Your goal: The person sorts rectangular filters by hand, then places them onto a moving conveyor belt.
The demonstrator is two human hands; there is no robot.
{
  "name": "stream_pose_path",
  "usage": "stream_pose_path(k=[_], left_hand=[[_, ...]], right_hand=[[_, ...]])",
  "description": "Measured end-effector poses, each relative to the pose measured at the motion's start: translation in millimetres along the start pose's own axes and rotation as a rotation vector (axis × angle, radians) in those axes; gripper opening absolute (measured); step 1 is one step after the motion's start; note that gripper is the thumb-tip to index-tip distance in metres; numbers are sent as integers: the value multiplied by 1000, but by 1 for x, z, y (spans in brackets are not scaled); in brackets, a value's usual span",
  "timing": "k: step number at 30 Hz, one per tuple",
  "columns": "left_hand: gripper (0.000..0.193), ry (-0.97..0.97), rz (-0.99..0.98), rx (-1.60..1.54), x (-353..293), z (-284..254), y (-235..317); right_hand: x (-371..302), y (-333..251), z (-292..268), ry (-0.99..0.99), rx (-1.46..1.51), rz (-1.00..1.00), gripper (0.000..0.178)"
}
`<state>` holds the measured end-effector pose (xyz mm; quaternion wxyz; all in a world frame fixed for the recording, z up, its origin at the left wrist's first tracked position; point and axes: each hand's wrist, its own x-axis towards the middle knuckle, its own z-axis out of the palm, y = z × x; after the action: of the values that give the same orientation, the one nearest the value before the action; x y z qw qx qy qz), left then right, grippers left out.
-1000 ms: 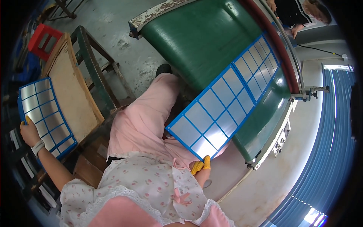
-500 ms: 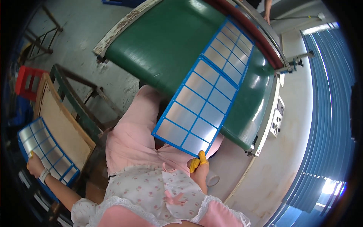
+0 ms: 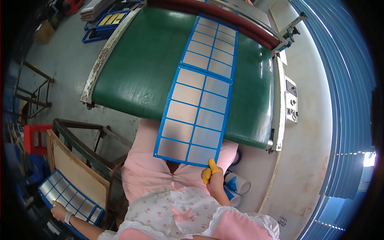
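Yellow finger covers show on my right hand (image 3: 214, 176), which is closed on the near right corner of a metal sheet (image 3: 200, 111) with a blue grid. This sheet lies partly on a green conveyor belt (image 3: 132, 68), its near end overhanging above my lap. A second blue-gridded sheet (image 3: 212, 44) lies end to end beyond it, reaching toward a dark red roller (image 3: 252, 30). Down at the left, my left hand (image 3: 59, 211) grips the edge of another blue-gridded sheet (image 3: 72, 198), its covered thumb on top. Its other fingers are largely hidden.
A brown board (image 3: 78, 168) leans beside a dark metal frame (image 3: 76, 140) at left, near a red stool (image 3: 36, 138). Blue trays (image 3: 114, 20) stand beyond the belt. A control panel (image 3: 292, 100) is mounted at right, with white rolls (image 3: 239, 184) below.
My view has turned, so the belt and sheets appear straighter and the floor at left shows more. Both hands keep their holds; the sheets look about the same on the belt.
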<state>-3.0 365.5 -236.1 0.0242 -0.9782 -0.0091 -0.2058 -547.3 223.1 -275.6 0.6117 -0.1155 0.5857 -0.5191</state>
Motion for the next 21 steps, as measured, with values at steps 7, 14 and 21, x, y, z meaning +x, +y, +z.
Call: stream_pose_path(k=[7, 14, 21], left_hand=[[57, -174, -86, 91, 9, -1, 0], [53, -230, -128, 74, 18, 10, -6], [46, -204, -5, -93, 20, 27, -6]], right_hand=[[8, 10, -3, -3, 51, -34, 41], [16, 16, 0, 1, 199, -50, 33], [20, 27, -5, -130, 324, -99, 23]])
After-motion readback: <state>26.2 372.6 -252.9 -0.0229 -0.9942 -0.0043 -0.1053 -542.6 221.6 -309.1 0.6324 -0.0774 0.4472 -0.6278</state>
